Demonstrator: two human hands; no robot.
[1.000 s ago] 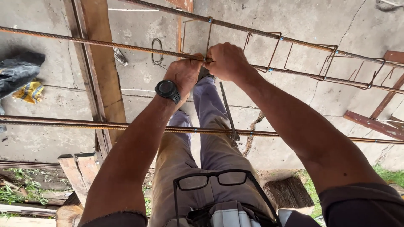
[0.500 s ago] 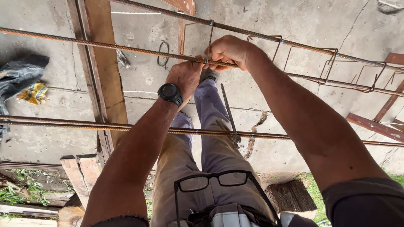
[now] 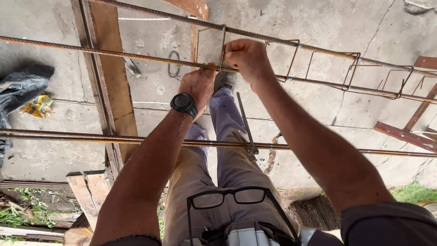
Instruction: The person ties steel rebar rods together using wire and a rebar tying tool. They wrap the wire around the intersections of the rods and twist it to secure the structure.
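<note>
1. a crumpled black bag [image 3: 20,89] and a yellow rag [image 3: 38,105] lie on the cracked concrete floor [image 3: 68,91] at far left.
2. a weathered wooden plank [image 3: 111,86] runs under the bars.
3. the left hand [image 3: 198,84], black watch [image 3: 184,104] on its wrist, is closed around a long rusty ribbed steel bar [image 3: 91,51], up in the middle of the view.
4. the right hand [image 3: 248,59] pinches the same bar just beside a thin rectangular wire hoop [image 3: 223,43]; what lies between its fingertips cannot be told.
5. more bent wire hoops [image 3: 350,73] follow to the right.
6. a nearer bar [image 3: 91,138] crosses the grey trousers [image 3: 227,155].
</note>
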